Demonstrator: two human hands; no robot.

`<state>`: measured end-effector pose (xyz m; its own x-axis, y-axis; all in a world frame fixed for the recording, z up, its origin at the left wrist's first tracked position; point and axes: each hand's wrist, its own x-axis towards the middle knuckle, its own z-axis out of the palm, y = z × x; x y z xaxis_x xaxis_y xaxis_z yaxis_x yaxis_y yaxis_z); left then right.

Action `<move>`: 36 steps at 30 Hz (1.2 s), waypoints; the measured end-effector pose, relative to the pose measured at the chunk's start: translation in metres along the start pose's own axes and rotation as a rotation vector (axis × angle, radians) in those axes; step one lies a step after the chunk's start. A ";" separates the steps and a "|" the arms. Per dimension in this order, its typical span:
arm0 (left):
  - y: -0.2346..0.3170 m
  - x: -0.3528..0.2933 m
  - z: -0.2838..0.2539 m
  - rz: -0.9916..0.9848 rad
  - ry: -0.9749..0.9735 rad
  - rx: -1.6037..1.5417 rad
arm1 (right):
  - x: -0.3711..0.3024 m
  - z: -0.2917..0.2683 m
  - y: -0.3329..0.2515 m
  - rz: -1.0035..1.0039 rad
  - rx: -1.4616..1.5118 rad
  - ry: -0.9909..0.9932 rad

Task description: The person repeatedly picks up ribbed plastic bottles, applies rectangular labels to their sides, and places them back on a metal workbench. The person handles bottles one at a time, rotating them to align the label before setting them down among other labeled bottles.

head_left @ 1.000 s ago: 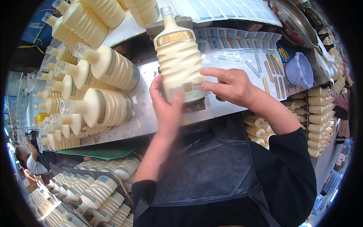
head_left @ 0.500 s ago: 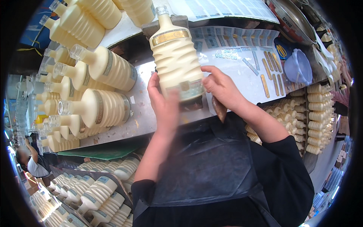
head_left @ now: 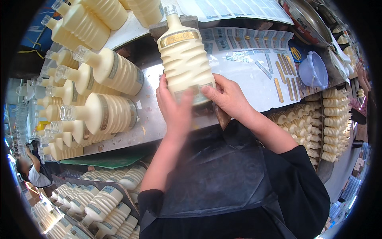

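Crowded shelving with pale bottles (head_left: 330,119) stood beyond the right end of a grey metal table (head_left: 150,119), and more cream-coloured ribbed bottles (head_left: 113,71) were grouped on its left end. Toward its right end lay a white sheet (head_left: 256,93) carrying narrow gold strips (head_left: 278,91), with a pale purple plastic bucket (head_left: 313,69) just beyond them.

Between these, a cream-coloured bottle with wavy ribs, a gold shoulder band and a clear neck (head_left: 185,65) leaned over the table's middle, its neck toward the far edge and its base toward the near edge. A dark, rough block (head_left: 192,21) showed behind the neck; whether they touched could not be told.

It looked stiff and probably glass, so likely fairly heavy, breakable and somewhat slick on its smooth coating. Its broad lower body seemed the surest hold, with the ribs adding some grip; the slim neck seemed poorer.

Both hands grasped that lower body. The left hand (head_left: 174,109) had its fingers along the left side and a blurred thumb over the front; the right hand (head_left: 232,98) wrapped the right side, thumb across the front, its forearm angled in from the lower right. Beneath it hung a brown, pointed object (head_left: 221,117), its kind unclear.
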<state>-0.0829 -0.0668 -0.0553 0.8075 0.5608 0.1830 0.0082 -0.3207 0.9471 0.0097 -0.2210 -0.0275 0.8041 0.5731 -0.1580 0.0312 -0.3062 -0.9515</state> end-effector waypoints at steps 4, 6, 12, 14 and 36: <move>-0.001 -0.001 -0.001 -0.008 -0.018 -0.056 | -0.001 -0.002 0.001 0.041 0.049 -0.043; -0.001 -0.002 -0.003 -0.016 -0.031 -0.088 | -0.002 -0.005 -0.002 0.043 0.045 -0.087; -0.007 -0.003 -0.003 -0.001 -0.032 -0.133 | -0.004 -0.001 -0.005 0.061 0.016 -0.061; -0.005 -0.002 -0.003 0.017 -0.033 -0.107 | -0.003 -0.001 -0.001 0.048 0.043 -0.069; -0.028 -0.009 -0.011 -0.022 -0.047 -0.404 | -0.007 0.000 -0.006 -0.039 -0.069 -0.008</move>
<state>-0.0970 -0.0545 -0.0803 0.8359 0.5258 0.1577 -0.1990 0.0226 0.9797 0.0038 -0.2229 -0.0211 0.7965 0.5918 -0.1238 0.1036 -0.3353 -0.9364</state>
